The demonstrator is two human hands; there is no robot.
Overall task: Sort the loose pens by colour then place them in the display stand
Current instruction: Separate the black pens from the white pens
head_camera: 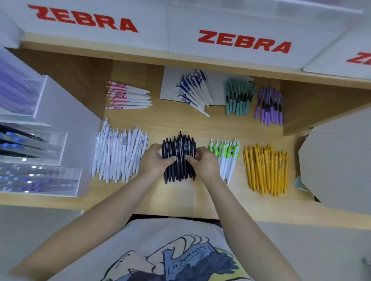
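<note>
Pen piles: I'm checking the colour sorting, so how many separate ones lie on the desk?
8. Back row: pink, blue, green, purple. Front row: white, black held by both hands, lime, yellow.

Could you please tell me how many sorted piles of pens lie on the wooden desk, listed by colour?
Pink-and-white pens: 1
Blue-and-white pens: 1
Teal pens: 1
Purple pens: 1
White pens: 1
Black pens: 1
Green-and-white pens: 1
Yellow pens: 1
Total: 8 piles
</note>
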